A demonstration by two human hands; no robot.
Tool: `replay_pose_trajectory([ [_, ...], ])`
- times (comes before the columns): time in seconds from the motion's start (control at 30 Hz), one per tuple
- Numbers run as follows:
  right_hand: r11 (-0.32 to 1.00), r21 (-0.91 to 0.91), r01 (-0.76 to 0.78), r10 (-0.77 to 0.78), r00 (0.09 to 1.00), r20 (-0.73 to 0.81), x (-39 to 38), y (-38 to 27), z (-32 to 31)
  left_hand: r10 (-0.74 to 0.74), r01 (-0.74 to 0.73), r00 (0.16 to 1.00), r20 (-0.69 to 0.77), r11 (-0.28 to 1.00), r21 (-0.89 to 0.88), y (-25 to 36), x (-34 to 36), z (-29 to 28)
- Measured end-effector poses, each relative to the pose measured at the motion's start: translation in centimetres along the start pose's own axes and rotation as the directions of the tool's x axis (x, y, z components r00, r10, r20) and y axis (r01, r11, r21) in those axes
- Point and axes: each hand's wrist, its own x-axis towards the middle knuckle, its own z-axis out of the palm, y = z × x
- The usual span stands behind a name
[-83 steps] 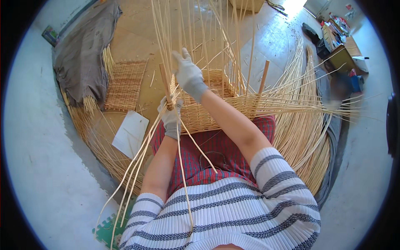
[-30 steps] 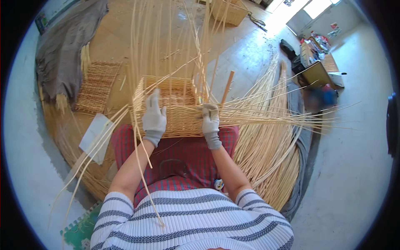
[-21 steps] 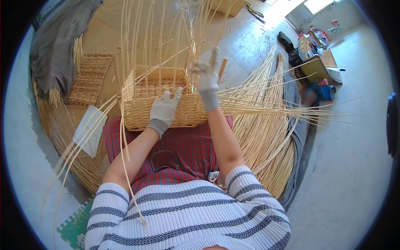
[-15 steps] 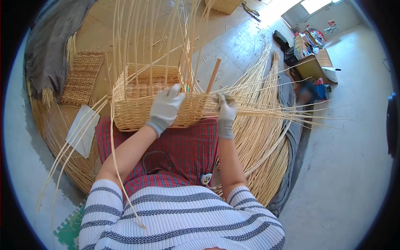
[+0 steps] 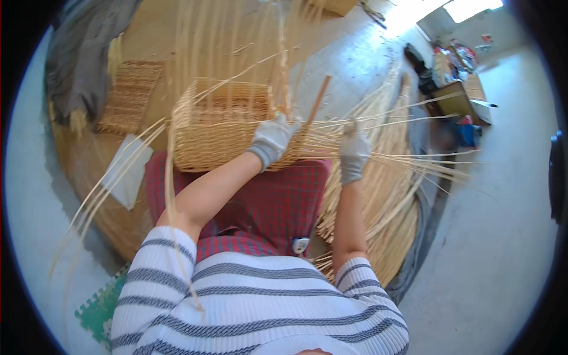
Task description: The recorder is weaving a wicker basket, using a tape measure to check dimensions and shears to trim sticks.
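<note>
A rectangular wicker basket (image 5: 216,147) rests on the red checked cloth (image 5: 254,192) over my lap. Tall upright stakes (image 5: 222,35), blurred, rise around its rim. My left hand (image 5: 274,141), in a pale grey-white glove, grips the rim near the basket's right front corner. Long loose wicker strands (image 5: 408,157) stick out to the right of that corner. Among them is my right hand (image 5: 355,152), gloved too, with its fingers closed on strands. Exactly which ones it holds is blurred. A flat wooden stick (image 5: 320,97) slants up beside the right corner.
A large bundle of long wicker rods (image 5: 378,231) lies on the floor to my right. At the left are a woven panel (image 5: 131,94), a white sheet (image 5: 127,171) and a draped grey cloth (image 5: 89,59). Cluttered boxes (image 5: 455,97) stand at the far right.
My right hand has moved right, away from the basket corner, along the strands. My left hand has slid right along the rim toward the corner. The whole view has shifted slightly.
</note>
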Motion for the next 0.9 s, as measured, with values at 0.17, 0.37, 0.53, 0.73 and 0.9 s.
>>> replay_pose_trajectory([
  [0.17,0.286,0.956,-0.066,-0.093,0.991,0.097,-2.8,-12.0,0.8,-0.032,-0.198,0.937,-0.347,0.77,-0.606,-5.8,-11.5,0.8],
  [0.37,0.486,0.799,-0.355,-0.285,0.8,0.528,-6.5,-32.8,9.1,-0.544,0.396,0.706,-0.453,0.834,-0.384,-14.8,-21.0,1.5],
  [0.53,0.198,0.633,-0.749,0.183,0.662,0.727,-4.4,-39.0,17.5,-0.507,0.49,0.8,-0.32,0.86,-0.138,-18.8,-21.4,0.2],
  [0.73,0.26,0.853,-0.452,-0.124,0.861,0.494,-6.0,-37.6,15.0,-0.536,0.531,0.821,-0.199,0.844,-0.081,-20.7,-20.2,-0.7],
  [0.9,0.21,0.972,-0.108,-0.163,0.976,0.143,-6.0,-38.6,9.6,-0.565,0.527,0.82,-0.092,0.807,-0.267,-20.9,-19.9,-0.6],
])
